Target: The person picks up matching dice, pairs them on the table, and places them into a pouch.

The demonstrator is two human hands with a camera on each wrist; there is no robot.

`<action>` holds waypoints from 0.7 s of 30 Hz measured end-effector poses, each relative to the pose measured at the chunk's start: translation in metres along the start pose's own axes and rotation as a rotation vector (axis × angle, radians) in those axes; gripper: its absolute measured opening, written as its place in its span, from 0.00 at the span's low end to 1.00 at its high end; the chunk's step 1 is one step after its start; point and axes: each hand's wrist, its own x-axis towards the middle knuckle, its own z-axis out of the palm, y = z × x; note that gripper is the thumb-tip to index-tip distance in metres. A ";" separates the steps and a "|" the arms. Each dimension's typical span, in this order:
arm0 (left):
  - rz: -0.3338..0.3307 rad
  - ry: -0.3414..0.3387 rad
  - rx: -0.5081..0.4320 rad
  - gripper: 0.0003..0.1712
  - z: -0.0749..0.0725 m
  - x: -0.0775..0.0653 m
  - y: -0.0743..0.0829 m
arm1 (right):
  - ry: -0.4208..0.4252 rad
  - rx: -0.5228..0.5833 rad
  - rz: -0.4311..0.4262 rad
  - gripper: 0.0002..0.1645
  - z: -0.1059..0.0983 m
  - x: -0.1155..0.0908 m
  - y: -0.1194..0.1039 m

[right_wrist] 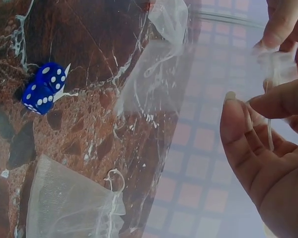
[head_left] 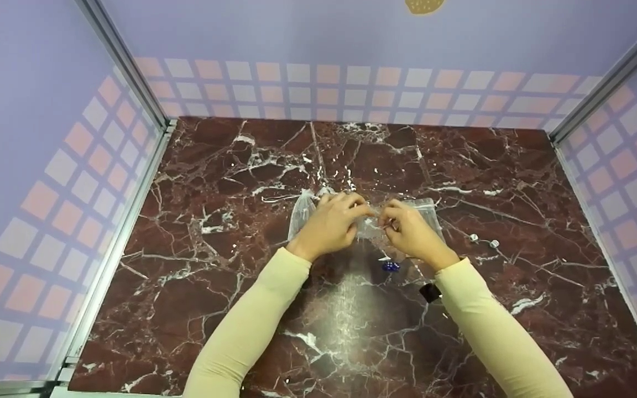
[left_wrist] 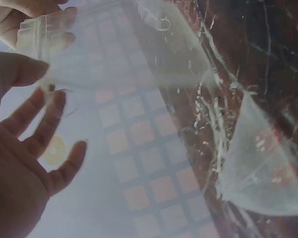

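Over a marbled table (head_left: 186,309), my left hand (head_left: 332,221) is pinching one end of a sheer pouch (left_wrist: 89,54), while my right hand (head_left: 410,229) is pinching close beside it — whether on cloth or on cord, I cannot tell. The pouch is hanging raised between the two; its thin mesh could be slipping free if either pinch is catching only a single fold. A pale cord (right_wrist: 269,134) is running past my right fingers, and an uneven tug would likely be bunching the mouth. Two more pouches, a left one (head_left: 299,215) and a right one (right_wrist: 74,203), are lying on the table, their loops perhaps ready for snagging a finger. Blue dice (head_left: 390,266) are sitting together nearer my body — a dropping right wrist could be scattering them. White dice (head_left: 484,241) are resting farther right; a black piece (head_left: 429,293) is lying beside my right sleeve (head_left: 495,320), risking a sweep from the forearm.
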 end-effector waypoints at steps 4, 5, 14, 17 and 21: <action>0.013 -0.005 0.096 0.13 -0.003 0.000 -0.001 | -0.008 -0.005 -0.007 0.11 0.000 0.002 0.001; 0.008 -0.006 0.114 0.11 -0.003 0.000 -0.002 | -0.005 -0.007 -0.009 0.11 0.000 0.002 0.001; 0.005 -0.094 0.113 0.08 -0.003 -0.004 -0.008 | -0.035 -0.054 -0.002 0.10 0.002 -0.001 0.003; -0.022 -0.079 0.133 0.06 -0.002 -0.007 -0.012 | -0.017 -0.143 0.010 0.10 0.001 -0.004 0.004; -0.049 -0.049 0.165 0.05 -0.002 -0.010 -0.018 | 0.023 -0.276 -0.005 0.09 0.001 -0.008 0.006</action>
